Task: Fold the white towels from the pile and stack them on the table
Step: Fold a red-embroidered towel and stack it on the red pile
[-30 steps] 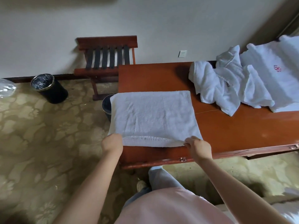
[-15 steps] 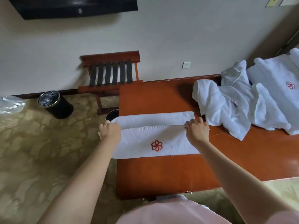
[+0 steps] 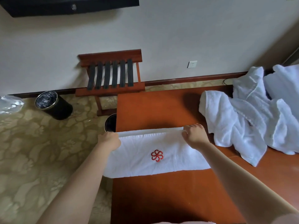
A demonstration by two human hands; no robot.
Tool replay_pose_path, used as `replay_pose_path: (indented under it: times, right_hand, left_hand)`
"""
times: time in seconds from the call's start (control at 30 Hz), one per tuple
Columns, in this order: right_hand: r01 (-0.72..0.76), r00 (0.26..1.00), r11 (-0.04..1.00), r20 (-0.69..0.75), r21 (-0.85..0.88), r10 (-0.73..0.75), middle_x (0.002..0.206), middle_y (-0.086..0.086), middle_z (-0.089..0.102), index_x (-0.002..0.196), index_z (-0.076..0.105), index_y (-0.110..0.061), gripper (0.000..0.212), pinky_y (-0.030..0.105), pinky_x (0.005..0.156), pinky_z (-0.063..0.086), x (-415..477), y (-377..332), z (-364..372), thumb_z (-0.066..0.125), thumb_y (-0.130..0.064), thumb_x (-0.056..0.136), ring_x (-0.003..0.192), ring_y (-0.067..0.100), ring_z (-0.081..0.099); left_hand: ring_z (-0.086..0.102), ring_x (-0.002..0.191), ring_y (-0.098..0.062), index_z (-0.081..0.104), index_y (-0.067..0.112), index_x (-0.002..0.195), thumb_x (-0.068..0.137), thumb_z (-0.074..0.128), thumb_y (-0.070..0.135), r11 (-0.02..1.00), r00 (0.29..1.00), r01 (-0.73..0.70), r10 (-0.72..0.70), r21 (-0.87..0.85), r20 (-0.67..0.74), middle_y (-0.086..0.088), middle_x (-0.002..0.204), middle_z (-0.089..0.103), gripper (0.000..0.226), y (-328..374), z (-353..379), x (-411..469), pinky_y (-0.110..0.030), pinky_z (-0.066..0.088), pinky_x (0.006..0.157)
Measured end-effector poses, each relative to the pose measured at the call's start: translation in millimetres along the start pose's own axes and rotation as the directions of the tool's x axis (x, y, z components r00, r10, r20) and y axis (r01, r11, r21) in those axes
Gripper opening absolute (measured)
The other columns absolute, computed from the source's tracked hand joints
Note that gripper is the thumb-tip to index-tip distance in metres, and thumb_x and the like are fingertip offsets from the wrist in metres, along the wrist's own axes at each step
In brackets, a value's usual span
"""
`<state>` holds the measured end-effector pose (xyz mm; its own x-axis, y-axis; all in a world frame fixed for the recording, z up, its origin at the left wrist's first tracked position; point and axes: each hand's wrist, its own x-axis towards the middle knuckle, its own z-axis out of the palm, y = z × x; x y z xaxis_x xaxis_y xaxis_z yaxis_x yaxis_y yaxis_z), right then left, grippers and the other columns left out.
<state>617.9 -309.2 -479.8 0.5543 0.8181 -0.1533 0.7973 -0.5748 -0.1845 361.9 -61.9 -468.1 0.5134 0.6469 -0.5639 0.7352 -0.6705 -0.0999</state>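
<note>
- Your left hand [image 3: 110, 140] grips the left end of the towel's [image 3: 137, 159] folded-over far edge, fingers curled under; your right hand [image 3: 195, 135] pinches the right end
- The towel lies across the table [image 3: 153, 107], 1 red emblem facing up; its left end overhangs the table's edge
- The pile [image 3: 234, 126] sits just right of it

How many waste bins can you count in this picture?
2. The black bin stands on the carpet by the wall, left of the wooden rack; a second bin shows partly behind the table's left edge. More may be hidden.
</note>
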Motion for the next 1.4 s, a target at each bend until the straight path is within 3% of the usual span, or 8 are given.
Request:
replay_pose_path:
  times: [0.13,0.4,0.7,0.83,0.97,1.1,1.2,1.4]
  right_hand:
    - [-0.001,0.992,1.0,0.122,-0.021,0.004,0.065,0.001,0.052,0.076,0.056,-0.01,0.023,0.032,0.064,0.031,17.7,5.5,6.2,0.043,-0.023,0.089,0.062,0.024,0.047]
    - [0.043,0.99,0.996,0.141,-0.072,-0.033,0.061,-0.004,0.05,0.077,0.047,-0.019,0.023,0.029,0.054,0.035,39.3,16.8,18.8,0.043,-0.028,0.098,0.053,0.022,0.045]
    - [0.056,0.987,0.983,0.161,-0.172,-0.028,0.053,-0.006,0.039,0.078,0.041,-0.021,0.025,0.028,0.055,0.027,47.8,13.0,22.6,0.04,-0.032,0.1,0.049,0.02,0.04]
    - [0.043,0.988,0.983,0.153,-0.179,-0.016,0.053,-0.006,0.037,0.078,0.041,-0.02,0.025,0.027,0.055,0.026,50.0,12.0,26.4,0.041,-0.033,0.1,0.05,0.02,0.041]
    - [-0.013,0.991,0.983,0.128,-0.185,0.037,0.069,-0.007,0.053,0.091,0.054,-0.02,0.023,0.03,0.066,0.032,47.9,5.8,30.7,0.04,-0.035,0.099,0.066,0.02,0.051]
    - [-0.095,0.993,0.971,-0.084,-0.218,0.079,0.09,0.004,0.06,0.099,0.057,-0.013,0.018,0.041,0.085,0.039,32.2,-7.1,34.9,0.051,-0.029,0.094,0.088,0.029,0.053]
    - [-0.1,0.947,0.994,-0.308,-0.032,0.086,0.096,0.009,0.059,0.097,0.061,-0.009,0.015,0.05,0.1,0.037,16.5,-31.4,41.4,0.061,-0.021,0.088,0.093,0.033,0.055]
    - [0.012,0.994,0.975,-0.104,0.223,0.012,0.149,0.013,0.04,0.138,0.049,-0.007,0.043,0.048,0.116,0.02,-19.8,-62.5,77.4,0.051,-0.018,0.097,0.14,0.031,0.034]
  left_hand:
    - [0.057,0.098,-0.027,0.057,0.014,0.091,0.093,0.039,0.025,0.986,0.994,-0.045,0.06,-0.163,0.089,-0.007,0.104,0.058,0.021,-9.1,10.6,22.9,-0.033,0.046,0.079]
    - [0.052,0.069,-0.018,0.054,0.014,0.074,0.084,0.039,0.012,0.915,0.994,-0.011,0.052,-0.402,0.092,-0.002,0.081,0.057,0.018,-26.4,13.7,55.2,-0.028,0.036,0.058]
    - [0.051,0.074,-0.019,0.045,0.017,0.073,0.086,0.037,0.013,0.979,0.995,-0.006,0.025,-0.203,0.094,0.001,0.081,0.052,0.016,-20.3,14.4,61.9,-0.027,0.032,0.056]
    - [0.052,0.085,-0.022,0.048,0.021,0.081,0.088,0.035,0.014,0.987,0.995,0.031,-0.015,-0.159,0.099,0.003,0.089,0.053,0.016,-13.3,10.2,59.3,-0.031,0.042,0.078]
    - [0.052,0.092,-0.022,0.048,0.022,0.088,0.085,0.039,0.012,0.987,0.991,0.12,-0.113,-0.108,0.071,0.0,0.101,0.059,0.014,-1.3,5.8,55.7,-0.037,0.038,0.091]
    - [0.044,0.107,-0.026,0.052,0.016,0.109,0.082,0.057,0.014,0.988,0.931,0.142,-0.153,-0.057,-0.332,-0.006,0.113,0.052,0.028,12.8,15.8,41.4,-0.045,0.034,0.092]
    - [0.05,0.092,-0.031,0.062,0.008,0.092,0.071,0.069,0.005,0.99,0.821,-0.102,0.031,-0.093,-0.57,-0.011,0.099,0.056,0.022,36.5,19.9,27.5,-0.044,0.043,0.077]
    - [0.043,0.122,-0.022,0.057,0.009,0.127,0.09,0.046,0.0,0.924,0.917,-0.301,0.213,-0.235,-0.338,-0.001,0.135,0.05,0.04,90.2,29.2,18.0,-0.035,0.048,0.089]
